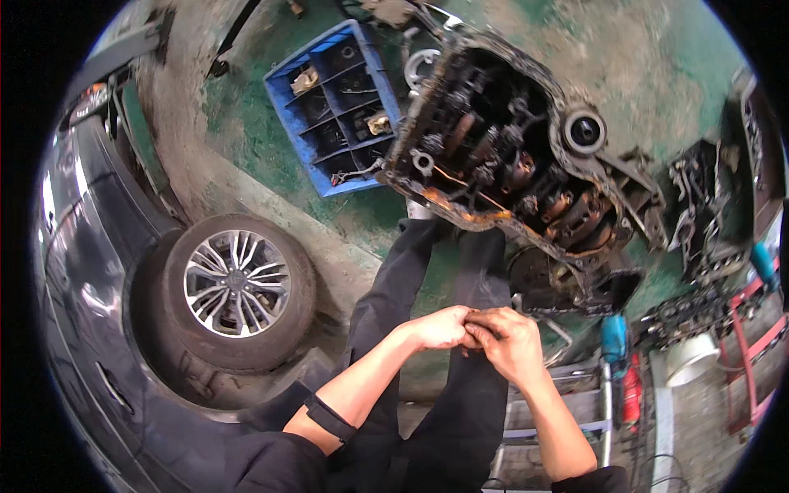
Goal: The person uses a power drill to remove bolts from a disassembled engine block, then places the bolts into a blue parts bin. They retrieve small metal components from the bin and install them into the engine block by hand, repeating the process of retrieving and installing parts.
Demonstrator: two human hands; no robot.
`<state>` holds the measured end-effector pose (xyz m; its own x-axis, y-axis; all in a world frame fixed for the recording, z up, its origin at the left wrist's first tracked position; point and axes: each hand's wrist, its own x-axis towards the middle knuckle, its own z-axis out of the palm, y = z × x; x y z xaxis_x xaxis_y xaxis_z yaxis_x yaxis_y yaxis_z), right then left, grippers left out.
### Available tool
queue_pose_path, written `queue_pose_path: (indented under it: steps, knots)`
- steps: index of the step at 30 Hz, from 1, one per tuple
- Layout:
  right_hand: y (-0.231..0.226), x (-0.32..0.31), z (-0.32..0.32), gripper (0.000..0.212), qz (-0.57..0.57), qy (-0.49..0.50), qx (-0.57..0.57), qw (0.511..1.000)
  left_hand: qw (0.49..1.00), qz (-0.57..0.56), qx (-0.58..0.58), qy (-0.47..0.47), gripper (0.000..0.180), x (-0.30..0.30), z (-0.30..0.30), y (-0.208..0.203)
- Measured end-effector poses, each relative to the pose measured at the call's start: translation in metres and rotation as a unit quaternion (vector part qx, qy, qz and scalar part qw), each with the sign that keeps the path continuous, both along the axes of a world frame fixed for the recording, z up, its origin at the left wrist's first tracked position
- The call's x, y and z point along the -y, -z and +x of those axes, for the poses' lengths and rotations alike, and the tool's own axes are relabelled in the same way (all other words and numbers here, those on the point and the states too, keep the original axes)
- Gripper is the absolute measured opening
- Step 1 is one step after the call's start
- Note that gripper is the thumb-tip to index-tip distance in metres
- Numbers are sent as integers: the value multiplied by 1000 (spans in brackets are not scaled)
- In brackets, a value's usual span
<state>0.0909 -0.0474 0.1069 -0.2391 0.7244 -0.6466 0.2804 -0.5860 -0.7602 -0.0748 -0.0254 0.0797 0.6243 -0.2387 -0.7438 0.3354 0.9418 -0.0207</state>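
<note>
Above my thighs, my left hand (442, 328) and my right hand (511, 345) meet, their closed fingers pressed together. The fingers of my right hand look dark with grime. Whatever lies between the hands, if anything, is hidden. Just beyond my knees stands an oily engine block (493, 148), its open side facing up. Crankshaft parts (567, 205) and brown, oil-stained metal show inside it. A round fitting (584, 130) sits at the block's right end.
A blue divided crate (289, 111) holding small parts stands left of the block. At left is a dark car (90, 312) with its wheel (237, 283). Engine parts (699, 205) lie at right, near a teal tool (614, 338) and a red bottle-like object (631, 390).
</note>
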Motion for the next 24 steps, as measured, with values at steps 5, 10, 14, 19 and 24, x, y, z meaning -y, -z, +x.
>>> queue_pose_path:
  steps: [5,10,14,19,24]
  knots:
    - [-3,-29,-33,20,-58,-121,-19,991,994,17,-18,-104,36,12,-41,2]
    - [6,-43,-83,22,-114,-186,2,976,973,12,-74,-220,45,29,-105,17]
    - [19,-42,-122,19,-84,-216,30,972,952,-12,-72,-297,45,39,-137,26]
    - [42,-57,-154,19,-220,-138,10,966,924,13,-96,-370,26,37,-159,34]
    - [59,-70,-179,21,-251,-77,-24,965,914,38,-133,-382,22,18,-186,50]
